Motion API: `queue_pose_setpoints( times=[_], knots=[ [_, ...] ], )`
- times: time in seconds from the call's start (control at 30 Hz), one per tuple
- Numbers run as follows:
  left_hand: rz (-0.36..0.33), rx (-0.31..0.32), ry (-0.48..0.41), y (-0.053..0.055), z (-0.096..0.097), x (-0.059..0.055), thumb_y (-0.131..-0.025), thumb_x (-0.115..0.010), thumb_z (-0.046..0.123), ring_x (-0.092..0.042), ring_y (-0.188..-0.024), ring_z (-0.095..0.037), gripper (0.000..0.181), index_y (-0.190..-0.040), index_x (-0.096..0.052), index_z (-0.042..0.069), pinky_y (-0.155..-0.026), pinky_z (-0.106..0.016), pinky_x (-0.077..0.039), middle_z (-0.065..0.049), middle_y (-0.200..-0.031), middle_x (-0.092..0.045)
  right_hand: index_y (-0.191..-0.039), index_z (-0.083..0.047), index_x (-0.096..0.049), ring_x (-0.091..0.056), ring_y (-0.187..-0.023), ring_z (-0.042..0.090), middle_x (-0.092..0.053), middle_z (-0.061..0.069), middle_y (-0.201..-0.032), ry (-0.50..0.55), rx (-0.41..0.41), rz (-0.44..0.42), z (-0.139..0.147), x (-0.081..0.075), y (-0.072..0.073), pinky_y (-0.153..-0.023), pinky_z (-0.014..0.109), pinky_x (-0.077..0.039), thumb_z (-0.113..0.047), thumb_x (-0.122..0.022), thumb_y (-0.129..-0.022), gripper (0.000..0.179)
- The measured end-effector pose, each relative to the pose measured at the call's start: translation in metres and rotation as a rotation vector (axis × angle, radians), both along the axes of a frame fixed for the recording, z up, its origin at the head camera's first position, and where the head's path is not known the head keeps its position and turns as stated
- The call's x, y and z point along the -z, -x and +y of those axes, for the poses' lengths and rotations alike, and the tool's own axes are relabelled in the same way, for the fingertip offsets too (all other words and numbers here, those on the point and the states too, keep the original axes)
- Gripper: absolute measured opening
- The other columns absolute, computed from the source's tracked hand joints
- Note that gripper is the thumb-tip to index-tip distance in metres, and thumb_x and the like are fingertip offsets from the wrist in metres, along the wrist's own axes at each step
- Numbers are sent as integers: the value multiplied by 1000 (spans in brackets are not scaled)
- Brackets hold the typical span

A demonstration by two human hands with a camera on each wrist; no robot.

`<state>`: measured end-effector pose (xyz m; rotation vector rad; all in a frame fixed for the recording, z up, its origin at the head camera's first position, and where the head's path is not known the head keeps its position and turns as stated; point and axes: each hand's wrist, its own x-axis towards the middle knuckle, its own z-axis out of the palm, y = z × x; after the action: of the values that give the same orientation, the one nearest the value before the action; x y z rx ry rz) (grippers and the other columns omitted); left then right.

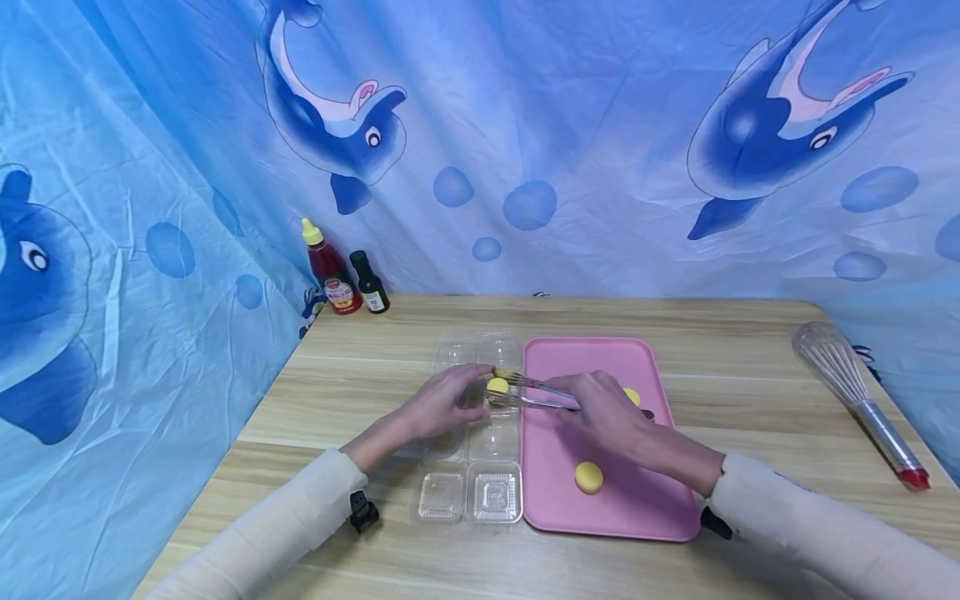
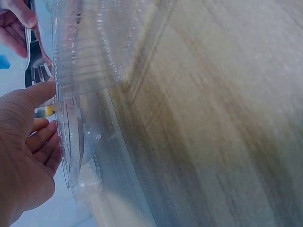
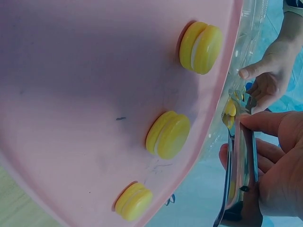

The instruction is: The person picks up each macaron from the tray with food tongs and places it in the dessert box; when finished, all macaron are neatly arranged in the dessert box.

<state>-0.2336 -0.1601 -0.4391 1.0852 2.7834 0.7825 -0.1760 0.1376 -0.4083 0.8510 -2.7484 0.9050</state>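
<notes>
Yellow round macaron [image 1: 497,385] sits between the two pronged ends of shiny metal tongs [image 1: 542,404], at or above the clear plastic boxes [image 1: 495,493]; whether it rests on plastic I cannot tell. The right hand [image 1: 603,410], at three o'clock from it, grasps the tongs; the left hand [image 1: 444,402], at nine, has spread, relaxed fingers beside the plastic, apparently holding nothing. Placing looks to be the step in hand; the next move likely calls for settling the macaron flat, then parting the tongs gently.

At four o'clock lies the pink rectangular tray [image 1: 551,518]. Farther out, a silver wire whisk with a red end [image 1: 867,408] lies toward three; a red sauce bottle with a yellow cap [image 1: 333,277] and a small dark bottle [image 1: 371,285] stand toward ten.

The right wrist view shows three yellow macarons [image 3: 168,135] on the tray, where the head view clearly shows two; only the head view includes both bottles.
</notes>
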Motion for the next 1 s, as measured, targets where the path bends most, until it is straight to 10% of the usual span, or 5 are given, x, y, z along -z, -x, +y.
queue_pose_setpoints(
  times=[1.0],
  knots=[
    [-8, -6, -1, 0, -1, -1, -91, -86, 22, -49, -146, -34, 79, -157, -48, 3, -124, -52, -35, -15, -156, -55, -130, -2, -75, -72, -115, 35, -76, 15, -124, -6, 9, -25, -1, -3, -1, -90, 47, -64, 3, -85, -85, 46]
  ],
)
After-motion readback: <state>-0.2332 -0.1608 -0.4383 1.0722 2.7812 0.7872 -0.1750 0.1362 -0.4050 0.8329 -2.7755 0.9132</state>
